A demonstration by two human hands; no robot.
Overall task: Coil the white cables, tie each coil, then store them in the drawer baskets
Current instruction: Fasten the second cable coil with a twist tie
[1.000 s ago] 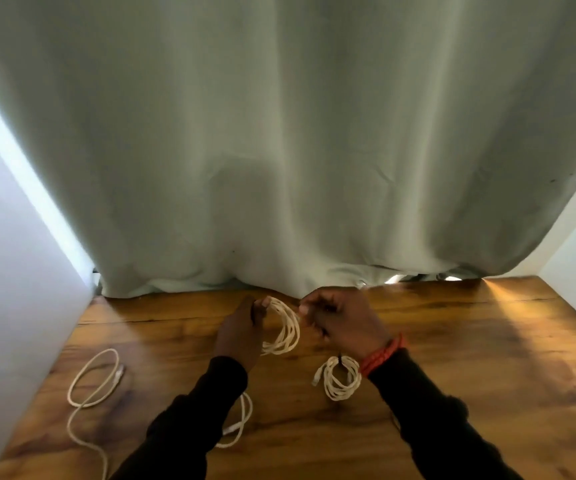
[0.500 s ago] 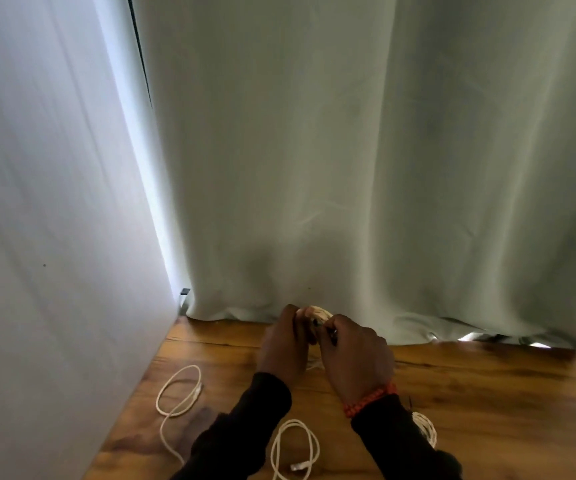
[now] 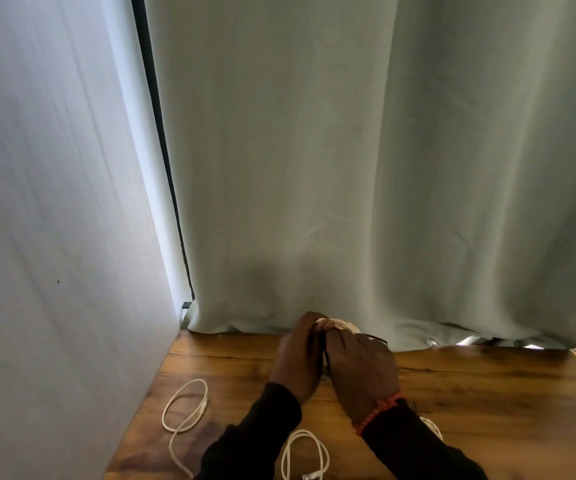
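Up at the far edge of the wooden table (image 3: 470, 403), in the head view, both hands are pressed together, backs toward the camera, knuckles raised. The left hand (image 3: 298, 358) is curled closed around a small white coil (image 3: 343, 326), of which only a pale bit shows above the fingertips; the right hand (image 3: 362, 368) is also closed over the same bundle, fingers folded in toward the left hand. How the coil sits inside the palms is hidden. Both forearms come up from the bottom edge in dark sleeves (image 3: 255, 441), converging toward the hands, and a red beaded bracelet (image 3: 378, 412) rings the right wrist.

On the table, a loose white cable (image 3: 184, 410) lies in an open loop to the left of the left sleeve, near the white wall (image 3: 54, 237). A second white cable (image 3: 304, 455) lies looped between the two sleeves, its plug end near the bottom edge. A sliver of another white coil (image 3: 432, 426) peeks out just right of the right forearm. A pale grey-green curtain (image 3: 349, 150) hangs behind the table, its hem touching the far edge right behind the hands.
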